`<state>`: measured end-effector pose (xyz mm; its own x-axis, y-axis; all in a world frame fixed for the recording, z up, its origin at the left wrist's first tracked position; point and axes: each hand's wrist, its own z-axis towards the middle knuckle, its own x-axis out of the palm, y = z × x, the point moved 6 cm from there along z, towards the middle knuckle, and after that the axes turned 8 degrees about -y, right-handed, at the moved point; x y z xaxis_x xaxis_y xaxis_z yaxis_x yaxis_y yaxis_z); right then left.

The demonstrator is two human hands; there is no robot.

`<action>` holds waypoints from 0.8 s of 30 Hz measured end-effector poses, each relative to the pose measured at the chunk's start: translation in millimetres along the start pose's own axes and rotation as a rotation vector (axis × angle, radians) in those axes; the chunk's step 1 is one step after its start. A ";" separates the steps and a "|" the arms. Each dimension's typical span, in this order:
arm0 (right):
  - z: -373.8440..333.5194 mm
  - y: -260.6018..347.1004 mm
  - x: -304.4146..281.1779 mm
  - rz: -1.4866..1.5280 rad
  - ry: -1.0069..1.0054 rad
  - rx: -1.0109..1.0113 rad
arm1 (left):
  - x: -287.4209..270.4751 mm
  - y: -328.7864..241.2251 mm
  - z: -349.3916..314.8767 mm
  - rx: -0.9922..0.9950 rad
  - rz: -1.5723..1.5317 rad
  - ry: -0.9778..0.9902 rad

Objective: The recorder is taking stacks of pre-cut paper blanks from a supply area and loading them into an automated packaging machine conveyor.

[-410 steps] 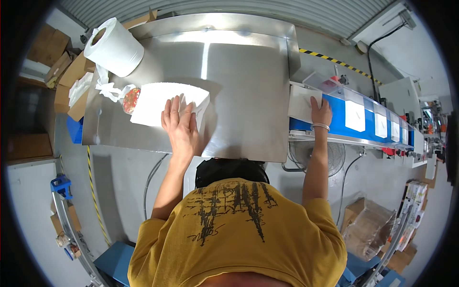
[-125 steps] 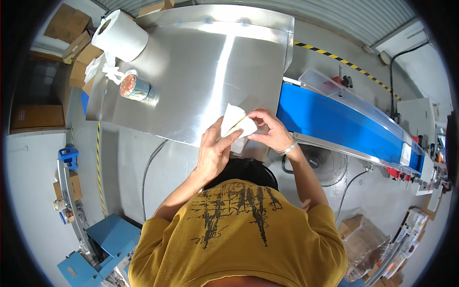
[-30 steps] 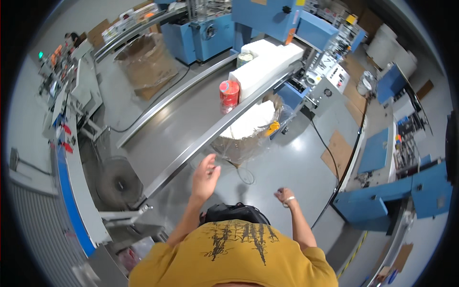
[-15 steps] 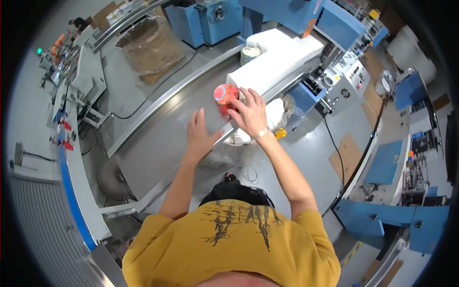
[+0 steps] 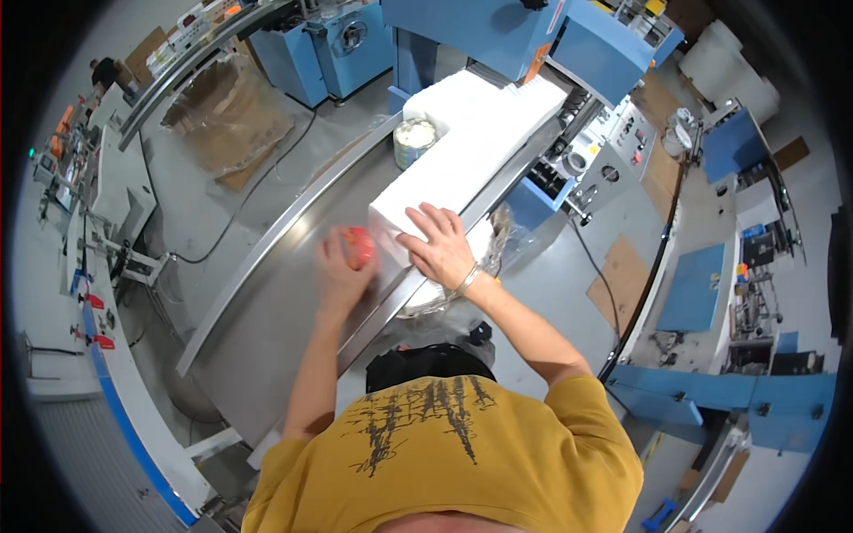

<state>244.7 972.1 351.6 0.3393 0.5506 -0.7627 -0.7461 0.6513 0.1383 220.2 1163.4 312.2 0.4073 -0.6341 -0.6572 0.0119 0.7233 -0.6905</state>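
A red, round, can-shaped object [image 5: 360, 249] is in my left hand [image 5: 338, 271], above the metal surface of the long table [image 5: 267, 320]. The fingers curl round its left side, smeared by motion. My right hand [image 5: 437, 244] lies with spread fingers against the near end of a long white stack [image 5: 453, 155], holding nothing. That stack runs away toward the blue machine at the back. On its left side stands a round bundle [image 5: 415, 142] with a pale top and a greenish side.
Raised metal rails [image 5: 293, 218] edge the table. Below its right edge sits a clear plastic bag [image 5: 498, 249] with white stuff in it. A plastic-lined carton [image 5: 227, 115] stands on the floor at left. The blue machine [image 5: 480, 35] rises at the far end.
The red object has passed from beside my right hand into my left hand and moved left and nearer. My right hand has come onto the end of the white stack. The view has shifted.
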 end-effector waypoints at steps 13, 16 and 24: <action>0.2 -99.9 -60.9 0.533 -0.079 0.081 | 91.1 -63.3 -40.0 -0.418 -0.827 0.025; -22.2 -209.7 -50.0 0.504 -0.137 0.549 | 73.1 -71.2 -25.9 -0.300 -0.218 -0.172; -14.0 -345.3 -38.4 0.422 -0.293 0.737 | 75.0 -94.0 -24.2 -0.466 -0.086 -0.284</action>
<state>481.2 718.7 324.2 0.3281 0.8656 -0.3783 -0.3187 0.4784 0.8183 227.6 1041.2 320.5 0.6538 -0.5403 -0.5298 -0.3232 0.4337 -0.8411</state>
